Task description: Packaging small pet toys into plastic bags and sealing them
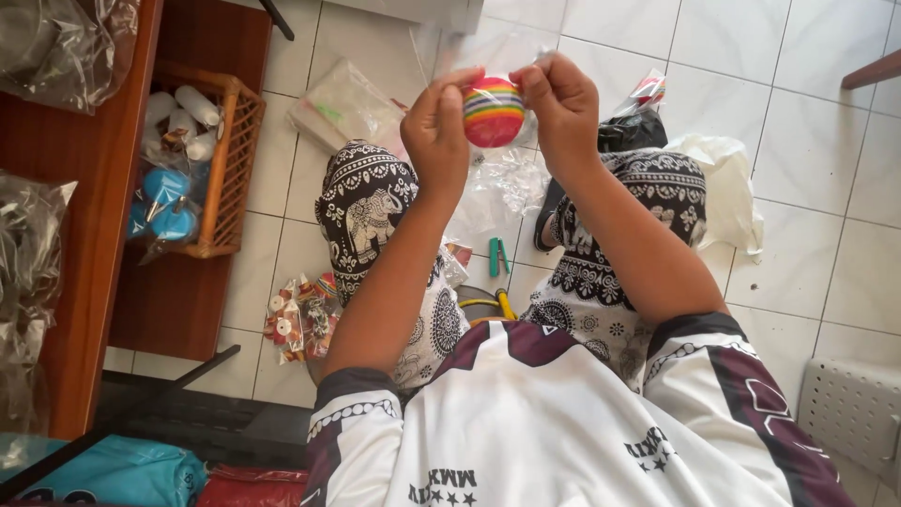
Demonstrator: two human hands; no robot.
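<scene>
Both pinching shut, left hand (437,127) and right hand (560,108) hold striped ball (493,112) between them

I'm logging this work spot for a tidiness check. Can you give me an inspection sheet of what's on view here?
Surface: white tiled floor; the person sits on it, knees raised.
Job's things: rainbow-striped ball held up inside a clear plastic bag.
Clutter: more clear bags on the tiles, a small bag of trinkets, green clips, a white sack.
Grips: left hand and right hand each pinch the bag beside the ball.
Cables: a yellow loop between the legs; cannot tell what it is.
Surroundings: wicker basket with blue and white items on a brown wooden shelf.
</scene>
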